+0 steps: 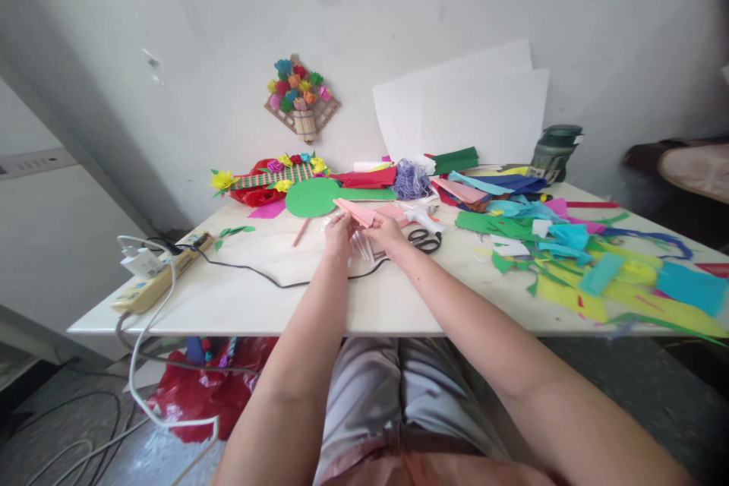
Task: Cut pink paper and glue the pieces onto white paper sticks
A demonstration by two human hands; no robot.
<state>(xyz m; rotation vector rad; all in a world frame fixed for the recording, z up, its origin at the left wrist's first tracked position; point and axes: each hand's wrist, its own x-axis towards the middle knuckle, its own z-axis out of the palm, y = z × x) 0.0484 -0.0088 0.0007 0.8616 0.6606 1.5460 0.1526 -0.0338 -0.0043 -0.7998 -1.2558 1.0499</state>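
A folded piece of pink paper [356, 210] is held up between my two hands above the table. My left hand [339, 232] pinches its lower left end, and my right hand [387, 234] grips it from the right. Just beyond lies a round green paper shape [312, 198]. Black-handled scissors [424, 241] rest to the right of my right hand, beside a white glue gun [422, 219]. Some glue sticks [361, 247] lie under my hands, partly hidden by them.
Coloured paper scraps [569, 243] cover the table's right side. A power strip [153, 281] sits at the left edge, and a black cord [285, 286] crosses the tabletop. Paper flowers [279, 175], purple yarn [411, 180] and a dark green bottle [555, 153] stand at the back.
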